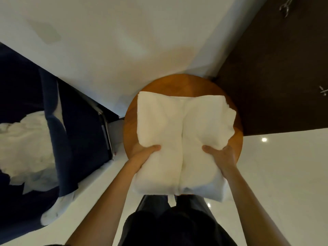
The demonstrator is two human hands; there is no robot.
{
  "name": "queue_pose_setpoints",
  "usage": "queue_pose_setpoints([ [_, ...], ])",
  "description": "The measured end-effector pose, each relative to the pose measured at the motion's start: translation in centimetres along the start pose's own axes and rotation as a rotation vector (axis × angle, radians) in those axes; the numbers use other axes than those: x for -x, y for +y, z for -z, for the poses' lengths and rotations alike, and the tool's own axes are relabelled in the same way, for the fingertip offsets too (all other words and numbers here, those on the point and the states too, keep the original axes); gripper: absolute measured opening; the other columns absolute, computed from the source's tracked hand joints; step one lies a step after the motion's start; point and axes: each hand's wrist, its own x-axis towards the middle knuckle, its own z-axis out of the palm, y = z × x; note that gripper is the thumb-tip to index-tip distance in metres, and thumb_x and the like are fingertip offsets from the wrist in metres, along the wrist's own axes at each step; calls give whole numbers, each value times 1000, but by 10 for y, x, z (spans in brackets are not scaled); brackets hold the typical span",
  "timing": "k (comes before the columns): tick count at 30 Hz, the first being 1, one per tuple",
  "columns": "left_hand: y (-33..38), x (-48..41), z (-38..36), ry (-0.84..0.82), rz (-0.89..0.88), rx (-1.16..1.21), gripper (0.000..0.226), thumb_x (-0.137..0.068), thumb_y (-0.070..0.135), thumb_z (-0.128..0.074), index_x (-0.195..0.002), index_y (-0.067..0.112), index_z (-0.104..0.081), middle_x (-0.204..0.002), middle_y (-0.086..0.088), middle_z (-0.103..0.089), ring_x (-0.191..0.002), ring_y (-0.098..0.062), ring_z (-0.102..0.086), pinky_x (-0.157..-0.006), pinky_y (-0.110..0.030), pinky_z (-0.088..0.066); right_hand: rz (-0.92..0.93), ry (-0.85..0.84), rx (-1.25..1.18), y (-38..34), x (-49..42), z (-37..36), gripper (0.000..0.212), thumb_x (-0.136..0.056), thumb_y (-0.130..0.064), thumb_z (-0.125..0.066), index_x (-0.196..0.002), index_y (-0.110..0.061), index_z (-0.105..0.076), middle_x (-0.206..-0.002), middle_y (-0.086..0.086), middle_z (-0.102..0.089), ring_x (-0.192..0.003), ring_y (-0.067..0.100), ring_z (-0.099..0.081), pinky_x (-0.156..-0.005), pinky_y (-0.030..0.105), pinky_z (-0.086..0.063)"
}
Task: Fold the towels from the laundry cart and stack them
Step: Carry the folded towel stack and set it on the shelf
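white: one towel (182,139), two hands (142,154) (221,156) gripping

A round wooden table (177,82) lies under the grip, and its bare orange-brown top shows beyond it and on either side. Past the grip a white wall (124,41) rises, with a faint grey patch (46,32) far to its upper left and a warm tint just above the table's far edge. To the right of the grip and beyond it stands a dark brown panel (275,77) that meets the wall at a corner behind the table. The panel carries two small metal fittings (285,6), the second (324,91) lower down. A glossy white floor (284,166) spreads to the right of the grip and reflects a bright light spot (264,139).
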Motion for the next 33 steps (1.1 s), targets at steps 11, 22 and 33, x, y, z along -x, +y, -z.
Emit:
queue_pose_setpoints([
  [11, -2, 88, -39, 108, -40, 139, 54, -63, 31, -89, -103, 21, -53, -98, 2, -60, -89, -18, -59, -81, -33, -46, 132, -66, 64, -1, 26, 87, 121, -34, -66, -83, -140, -27, -37, -129, -1, -57, -113, 26, -56, -93, 53, -49],
  [22, -86, 187, -165, 282, -3, 373, 96, -36, 48, -87, -121, 13, -60, -110, -6, -69, -97, -26, -67, -91, -45, -53, 245, -295, 156, 31, 2, 199, 81, -63, -29, -87, -134, -21, -49, -122, -1, -57, -114, 25, -53, -98, 47, -45],
  [33, -143, 264, -258, 375, -100, 480, 92, -35, 52, -81, -118, 20, -60, -107, -3, -69, -95, -20, -66, -70, -31, -54, 347, -399, 266, 75, 8, 272, 70, -66, -25, -86, -128, -21, -52, -109, -2, -58, -100, 21, -53, -90, 40, -46],
])
